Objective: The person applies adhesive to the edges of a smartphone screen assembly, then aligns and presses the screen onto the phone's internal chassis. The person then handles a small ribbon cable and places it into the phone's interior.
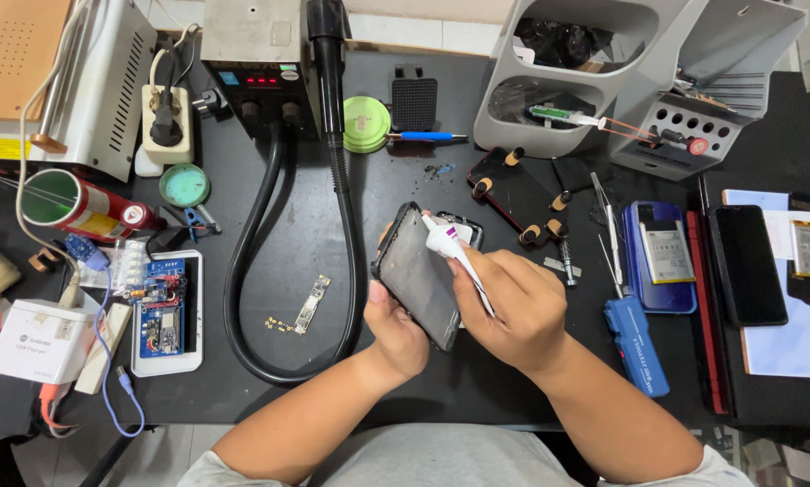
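My left hand [396, 329] grips the lower edge of a black phone frame [416, 271], holding it tilted above the dark table. My right hand [513, 307] holds a small white glue tube [450, 248] with its tip at the upper right corner of the phone. Thumb and fingers of the right hand wrap around the tube's body. The phone's dark inner face is turned up toward me.
A hot-air station [260, 63] with a black hose [242, 271] stands at the back. A small circuit board [313, 304] lies left of the phone. Tweezers [610, 230], a blue phone with its battery showing [662, 257], a blue tool [636, 347] and another black phone [749, 264] lie right.
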Available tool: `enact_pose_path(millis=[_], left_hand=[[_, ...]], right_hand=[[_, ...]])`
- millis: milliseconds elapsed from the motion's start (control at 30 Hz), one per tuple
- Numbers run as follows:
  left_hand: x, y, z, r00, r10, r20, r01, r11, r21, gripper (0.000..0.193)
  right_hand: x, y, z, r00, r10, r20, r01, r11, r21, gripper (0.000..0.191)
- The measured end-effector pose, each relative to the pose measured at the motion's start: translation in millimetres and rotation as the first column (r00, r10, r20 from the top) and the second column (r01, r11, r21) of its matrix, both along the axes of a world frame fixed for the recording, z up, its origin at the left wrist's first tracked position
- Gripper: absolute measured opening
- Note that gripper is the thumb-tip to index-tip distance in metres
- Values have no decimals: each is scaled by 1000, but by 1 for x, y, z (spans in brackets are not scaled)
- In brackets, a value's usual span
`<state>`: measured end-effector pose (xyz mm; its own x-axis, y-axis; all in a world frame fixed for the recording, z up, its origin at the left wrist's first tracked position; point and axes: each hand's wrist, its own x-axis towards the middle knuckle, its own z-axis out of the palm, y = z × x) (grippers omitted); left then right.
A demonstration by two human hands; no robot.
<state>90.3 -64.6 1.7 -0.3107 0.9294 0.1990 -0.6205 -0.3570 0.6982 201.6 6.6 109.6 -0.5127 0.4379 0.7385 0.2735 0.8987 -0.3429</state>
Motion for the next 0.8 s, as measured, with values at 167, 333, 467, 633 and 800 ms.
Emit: enact_pose_path(millis=[167,333,467,633,800], left_hand=[[-4,3,13,996,57,-74,-54,998,36,84],[-4,3,12,995,75,-61,-72,996,55,84],[-3,4,10,995,89,-43,-87,995,56,84],[-4,5,10,995,87,-41,-84,995,56,84],[-5,4,11,996,80,-38,-79,996,38,86]], right_hand=[[0,0,-2,1000,11,5,-11,1000,-3,21],[0,0,-3,1000,7,12,-7,1000,8,20],[0,-1,-4,1000,2,16,-3,1000,9,21],[1,-1,-5,1000,12,14,-12,1000,8,21],[1,-1,-6,1000,20,24,-20,1000,5,22]])
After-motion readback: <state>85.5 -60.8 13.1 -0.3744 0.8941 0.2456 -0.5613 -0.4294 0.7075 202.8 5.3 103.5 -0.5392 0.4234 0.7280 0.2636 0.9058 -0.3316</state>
